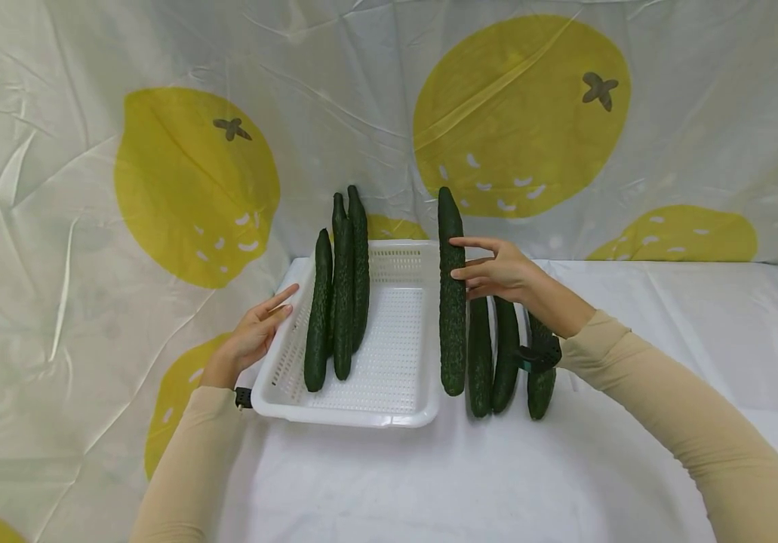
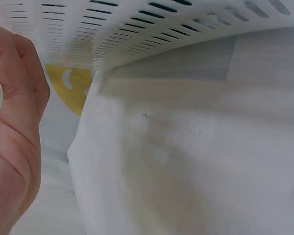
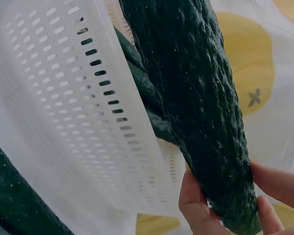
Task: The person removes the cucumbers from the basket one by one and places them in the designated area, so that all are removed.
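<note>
A long dark green cucumber (image 1: 452,324) stands over the right rim of the white plastic basket (image 1: 344,413). My right hand (image 1: 497,270) pinches it, with fingers on both sides of its end in the right wrist view. Inside the basket, along its left side, lie three more cucumbers (image 1: 343,302), their far ends reaching past the back rim. Against the basket's left wall rests my left hand (image 1: 253,335), fingers fairly straight along the outside. The left wrist view shows this hand's palm beside the slotted basket wall.
Right of the basket, three cucumbers (image 1: 480,362) lie on the white tablecloth (image 1: 497,483), partly beneath my right hand and wrist. A lemon-print curtain (image 1: 341,90) hangs behind the table and down its left side.
</note>
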`<state>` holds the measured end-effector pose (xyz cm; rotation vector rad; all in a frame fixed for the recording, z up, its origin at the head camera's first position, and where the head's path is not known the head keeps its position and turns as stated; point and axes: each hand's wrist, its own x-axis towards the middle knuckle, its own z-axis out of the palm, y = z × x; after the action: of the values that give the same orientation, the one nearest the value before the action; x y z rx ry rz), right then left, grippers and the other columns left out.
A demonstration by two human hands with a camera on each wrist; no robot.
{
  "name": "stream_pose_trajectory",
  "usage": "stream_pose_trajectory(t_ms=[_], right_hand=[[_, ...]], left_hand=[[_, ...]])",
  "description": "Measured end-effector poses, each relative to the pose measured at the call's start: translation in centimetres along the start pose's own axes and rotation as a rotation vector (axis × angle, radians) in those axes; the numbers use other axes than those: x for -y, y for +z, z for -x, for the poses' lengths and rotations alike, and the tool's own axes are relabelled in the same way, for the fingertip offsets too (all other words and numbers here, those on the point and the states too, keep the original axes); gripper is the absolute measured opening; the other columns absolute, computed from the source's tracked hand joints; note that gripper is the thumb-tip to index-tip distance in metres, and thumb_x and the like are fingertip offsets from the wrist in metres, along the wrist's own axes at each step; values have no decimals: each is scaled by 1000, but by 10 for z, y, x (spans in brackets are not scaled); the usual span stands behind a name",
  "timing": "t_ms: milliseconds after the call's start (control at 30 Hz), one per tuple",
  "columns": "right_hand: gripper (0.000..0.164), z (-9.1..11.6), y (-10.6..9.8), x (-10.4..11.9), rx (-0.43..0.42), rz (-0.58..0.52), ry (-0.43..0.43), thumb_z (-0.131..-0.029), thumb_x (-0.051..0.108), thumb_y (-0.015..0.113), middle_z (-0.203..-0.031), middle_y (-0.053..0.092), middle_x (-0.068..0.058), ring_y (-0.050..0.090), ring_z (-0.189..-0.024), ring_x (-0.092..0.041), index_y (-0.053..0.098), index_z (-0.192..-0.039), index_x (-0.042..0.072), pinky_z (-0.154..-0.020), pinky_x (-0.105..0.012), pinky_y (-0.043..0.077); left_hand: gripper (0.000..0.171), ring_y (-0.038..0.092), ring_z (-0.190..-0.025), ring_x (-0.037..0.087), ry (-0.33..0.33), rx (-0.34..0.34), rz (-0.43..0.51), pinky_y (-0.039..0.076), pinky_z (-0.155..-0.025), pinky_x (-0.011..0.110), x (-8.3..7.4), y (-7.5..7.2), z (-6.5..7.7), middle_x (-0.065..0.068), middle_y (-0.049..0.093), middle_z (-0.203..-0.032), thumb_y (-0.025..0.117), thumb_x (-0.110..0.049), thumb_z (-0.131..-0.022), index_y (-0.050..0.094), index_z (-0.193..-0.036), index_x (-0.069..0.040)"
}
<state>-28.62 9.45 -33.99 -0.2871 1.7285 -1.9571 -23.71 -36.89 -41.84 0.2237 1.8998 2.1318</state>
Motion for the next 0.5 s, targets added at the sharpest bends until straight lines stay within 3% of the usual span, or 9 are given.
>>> stream_pose_trajectory(t_ms=[300, 500], right_hand=[[69, 13, -16, 2, -20, 17, 34, -96, -6, 61, -158, 13, -31, 63, -78, -17, 33, -157, 10, -76, -38, 57], [70, 23, -30, 1, -30, 36, 37, -95, -5, 63, -158, 12, -32, 66, -90, -18, 33, -157, 10, -78, -38, 57]], left_hand=[[52, 66, -94, 12, -2, 8, 11, 57, -74, 24, -2, 0, 1, 3, 59, -115, 42, -9, -108, 29, -158, -14], [52, 67, -93, 12, -3, 4, 9, 57, -74, 24, -2, 0, 1, 3, 60, -114, 41, -8, -108, 28, -159, -12]])
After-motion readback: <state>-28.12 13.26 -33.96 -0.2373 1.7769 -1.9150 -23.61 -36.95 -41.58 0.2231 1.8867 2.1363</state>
